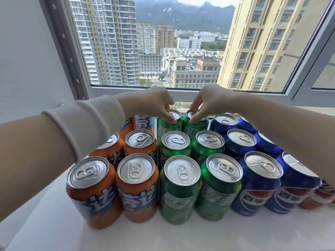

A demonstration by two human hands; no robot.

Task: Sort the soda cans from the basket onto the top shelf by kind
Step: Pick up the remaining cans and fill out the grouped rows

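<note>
**Back row of green going in, shelf nearly full**

Head view, the only one we have: both arms reach out over the white shelf [181, 234] toward the window [181, 51]. The left hand [155, 102] has its fingertips [171, 120] pinched down on the rim of the left green can [169, 122] in the back row. The right hand [206, 102] mirrors it, fingertips [193, 120] closed on the top of the right green can [195, 122] just beside. The two cans stand upright and touch each other, right at the back of the green block.

And look at the layout: three blocks by kind. Orange cans [137, 187] on the left, green cans [181, 189] in the middle, blue cans [259, 182] on the right, all upright, packed in double files running front to back. Part of the right-hand blue file is hidden behind the right forearm, so no exact count there.

The basket is not in view, so whether any cans are left in it cannot be told. Judging by the tidy blocks, the sort looks close to done, with these two green cans seemingly being set into place and the grips not yet released.
</note>
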